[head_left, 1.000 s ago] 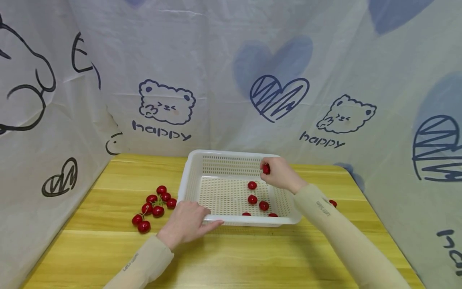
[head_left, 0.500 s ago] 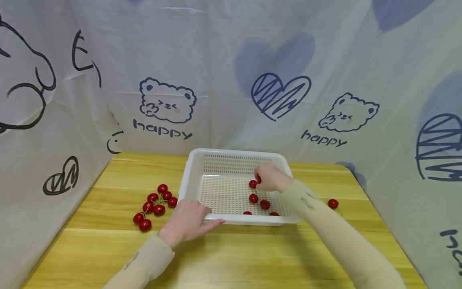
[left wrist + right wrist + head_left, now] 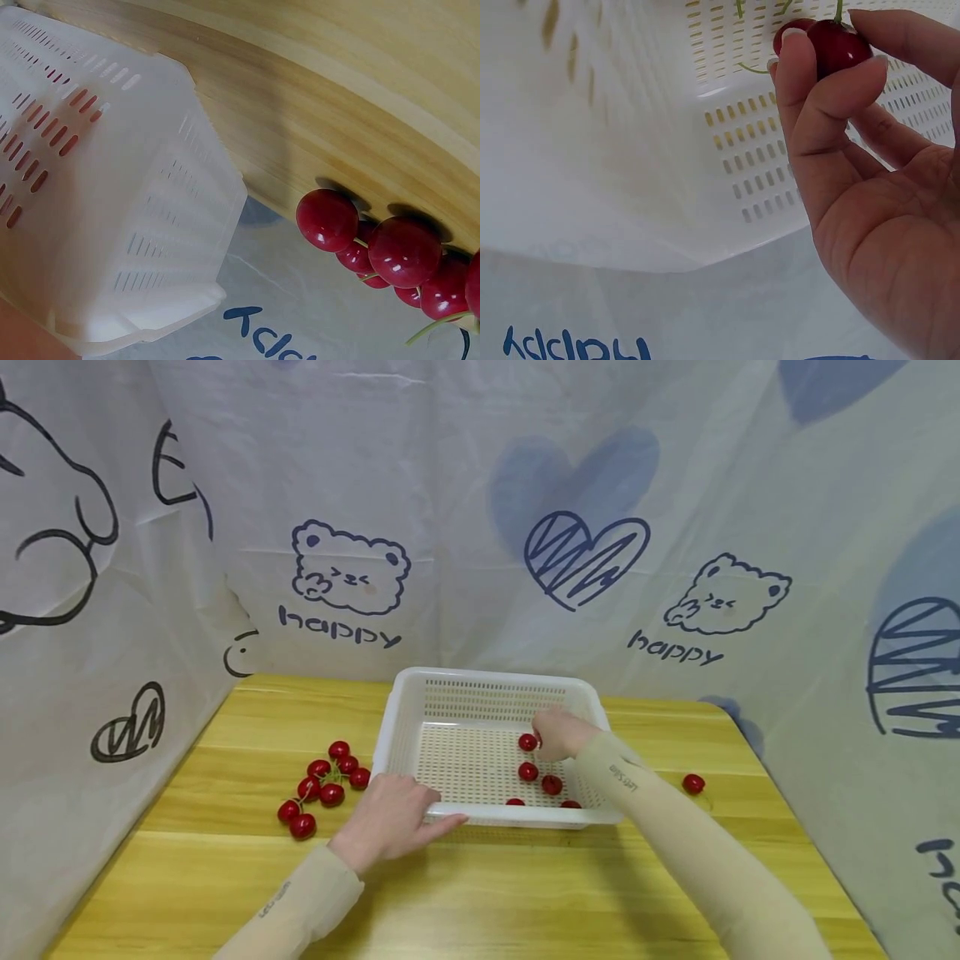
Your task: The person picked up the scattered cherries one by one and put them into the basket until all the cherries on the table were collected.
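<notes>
Right hand pinching a glossy round cherry, left hand apparently gripping slotted white plastic basket

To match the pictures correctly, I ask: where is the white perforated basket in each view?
Head: basket below centre, held by the left hand.
Left wrist: basket at the left.
Right wrist: basket across the upper part, behind the right hand.
Shared landmark: pale cloth with blue lettering.

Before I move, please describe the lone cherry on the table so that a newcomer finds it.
On the yellow table, find the white basket. To its right, beyond the right sleeve, lies one red cherry. Unlike the cherry cluster at left, it lies alone.
</notes>
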`<state>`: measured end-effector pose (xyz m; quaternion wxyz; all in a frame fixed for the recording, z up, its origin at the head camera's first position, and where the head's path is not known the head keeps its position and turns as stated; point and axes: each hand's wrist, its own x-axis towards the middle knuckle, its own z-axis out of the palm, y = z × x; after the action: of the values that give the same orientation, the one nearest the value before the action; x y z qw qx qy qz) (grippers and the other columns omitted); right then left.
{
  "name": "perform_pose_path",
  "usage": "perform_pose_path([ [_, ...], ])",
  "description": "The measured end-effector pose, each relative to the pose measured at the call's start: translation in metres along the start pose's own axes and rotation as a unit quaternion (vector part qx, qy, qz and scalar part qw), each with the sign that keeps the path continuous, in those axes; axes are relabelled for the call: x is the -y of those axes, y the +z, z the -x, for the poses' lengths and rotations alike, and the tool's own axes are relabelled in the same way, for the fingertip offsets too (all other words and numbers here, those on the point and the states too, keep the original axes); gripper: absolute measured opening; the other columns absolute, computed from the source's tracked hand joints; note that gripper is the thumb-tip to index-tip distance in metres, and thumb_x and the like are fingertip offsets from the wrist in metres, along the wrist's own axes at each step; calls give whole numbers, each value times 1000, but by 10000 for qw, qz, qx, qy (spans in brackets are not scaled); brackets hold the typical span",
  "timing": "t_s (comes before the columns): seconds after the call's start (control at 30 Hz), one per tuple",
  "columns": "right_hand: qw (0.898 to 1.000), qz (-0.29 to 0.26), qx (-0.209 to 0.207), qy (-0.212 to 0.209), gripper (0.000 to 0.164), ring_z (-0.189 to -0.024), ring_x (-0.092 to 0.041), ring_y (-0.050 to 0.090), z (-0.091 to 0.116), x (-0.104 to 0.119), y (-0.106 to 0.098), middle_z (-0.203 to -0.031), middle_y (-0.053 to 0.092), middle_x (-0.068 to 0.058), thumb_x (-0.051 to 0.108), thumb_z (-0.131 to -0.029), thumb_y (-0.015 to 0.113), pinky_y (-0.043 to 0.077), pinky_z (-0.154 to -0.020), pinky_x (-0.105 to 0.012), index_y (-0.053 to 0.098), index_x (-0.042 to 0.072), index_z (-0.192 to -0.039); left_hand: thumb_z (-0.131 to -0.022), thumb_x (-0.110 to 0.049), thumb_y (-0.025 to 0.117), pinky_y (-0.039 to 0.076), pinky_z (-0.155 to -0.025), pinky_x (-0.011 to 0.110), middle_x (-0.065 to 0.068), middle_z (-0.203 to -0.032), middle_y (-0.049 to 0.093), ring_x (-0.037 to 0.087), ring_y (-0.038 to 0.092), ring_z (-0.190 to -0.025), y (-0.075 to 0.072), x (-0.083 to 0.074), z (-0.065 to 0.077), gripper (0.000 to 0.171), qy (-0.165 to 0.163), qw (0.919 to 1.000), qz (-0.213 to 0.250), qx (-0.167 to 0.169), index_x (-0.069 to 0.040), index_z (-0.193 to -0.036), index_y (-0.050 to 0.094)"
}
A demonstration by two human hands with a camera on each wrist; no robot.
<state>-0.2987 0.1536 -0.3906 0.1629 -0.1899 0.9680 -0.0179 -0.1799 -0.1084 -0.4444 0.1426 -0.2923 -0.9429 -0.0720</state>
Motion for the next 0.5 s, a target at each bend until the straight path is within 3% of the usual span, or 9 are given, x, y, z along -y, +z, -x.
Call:
perform_pose_path([
  [0.27,10000,-66,-34,-28,10,-63,-16,47,4,-1,2,-73,54,-4,2,-75,65,41,-53,-27,57,6,-79,-89,-71,35,28,-37,21,-13,-44,34,4,33,-39,0,-1,-1,58,34,10000,4,-8,-24,-63,58],
  [0.5,9996,-245,-28,-112,15,-66,-17,53,9,6,1,-79,57,-3,4,-79,65,46,-55,-27,61,4,-94,-89,-71,35,28,-37,21,-13,-43,34,3,32,-38,-1,-1,0,57,16,10000,-19,-3,-25,-59,52],
])
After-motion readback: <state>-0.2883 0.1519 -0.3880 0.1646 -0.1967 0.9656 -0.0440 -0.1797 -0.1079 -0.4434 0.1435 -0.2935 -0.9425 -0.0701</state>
